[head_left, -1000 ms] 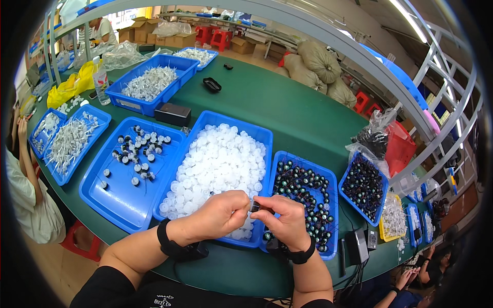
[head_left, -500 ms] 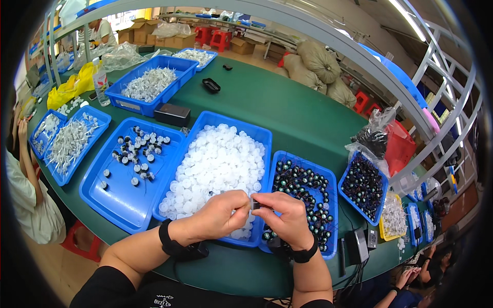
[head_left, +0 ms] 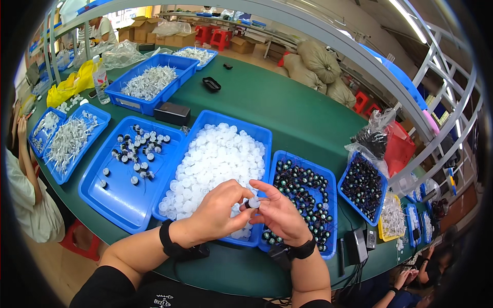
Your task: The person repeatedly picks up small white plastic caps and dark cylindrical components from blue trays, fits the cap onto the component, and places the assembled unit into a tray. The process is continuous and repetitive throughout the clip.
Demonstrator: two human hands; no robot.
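Observation:
Over the front of a tray of white caps, my two hands meet around a small black part with a white round cap (head_left: 253,203). My left hand (head_left: 215,210) pinches its dark side between thumb and forefinger. My right hand (head_left: 285,220) is just to the right of it, forefinger stretched out and fingers apart, close against the cap. Frosted white caps (head_left: 221,159) fill the blue tray (head_left: 160,209) below. Dark round parts with thin wires (head_left: 295,179) lie in the blue tray to the right. Capped black pieces (head_left: 138,154) lie in the blue tray on the left.
A black box (head_left: 172,114) stands behind the trays. Farther left are a blue bin (head_left: 115,97) of white stemmed parts and a water bottle (head_left: 100,82). At right are another tray of dark parts (head_left: 363,187), a yellow tray (head_left: 393,218) and cabled adapters (head_left: 357,246). Other people sit nearby.
My right hand has opened from its pinch, its forefinger lifting away. The white cap on the black part now shows between my hands.

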